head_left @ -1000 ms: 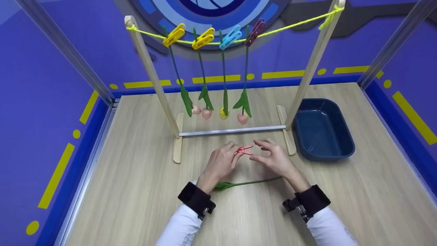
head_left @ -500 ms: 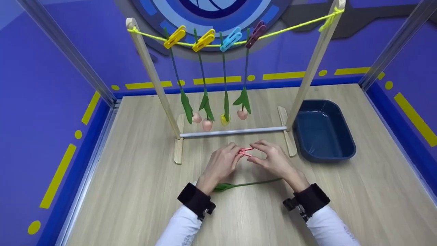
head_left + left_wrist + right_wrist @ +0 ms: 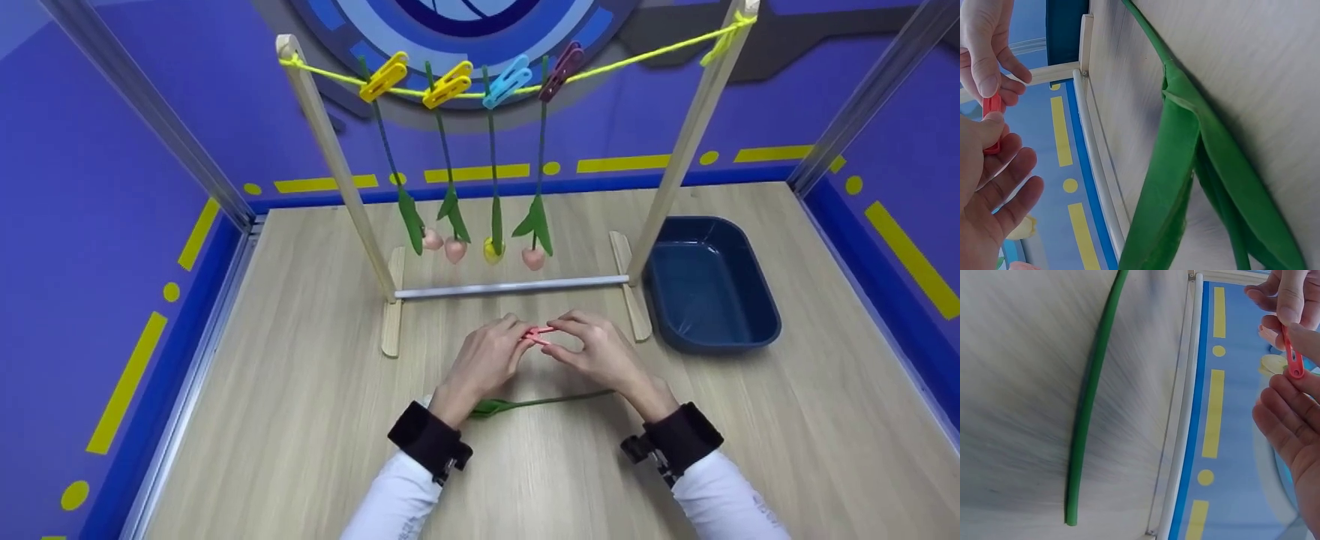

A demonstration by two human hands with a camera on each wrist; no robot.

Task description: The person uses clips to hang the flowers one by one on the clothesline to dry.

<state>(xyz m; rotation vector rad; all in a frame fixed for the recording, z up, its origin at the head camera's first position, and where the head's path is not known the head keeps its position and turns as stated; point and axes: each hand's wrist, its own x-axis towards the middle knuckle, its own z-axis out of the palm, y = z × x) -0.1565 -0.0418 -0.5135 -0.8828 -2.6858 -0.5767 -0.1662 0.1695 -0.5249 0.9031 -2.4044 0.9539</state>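
A red clothespin [image 3: 535, 334] is held between both hands over the table, in front of the rack. My left hand [image 3: 491, 356] pinches one end of it between thumb and fingers. From the other side, my right hand [image 3: 604, 356] has thumb and index finger on its spread ends; in the right wrist view the clothespin [image 3: 1295, 363] lies between thumb and fingers. Below the hands lies an artificial tulip, its green stem [image 3: 562, 400] pointing right and its leaves [image 3: 1185, 129] near my left wrist. The left forearm hides most of its flower in the head view.
Behind the hands stands a wooden rack with a grey crossbar [image 3: 510, 287] and a yellow string [image 3: 645, 62]. Several tulips hang head-down from it by yellow, light blue [image 3: 508, 82] and maroon clothespins [image 3: 562, 71]. A dark blue basin [image 3: 712, 292] sits at the right.
My right hand has moved left, its thumb and index finger closing onto the free ends of the red clothespin. The left hand stays nearly in place. The hanging tulips have swung slightly.
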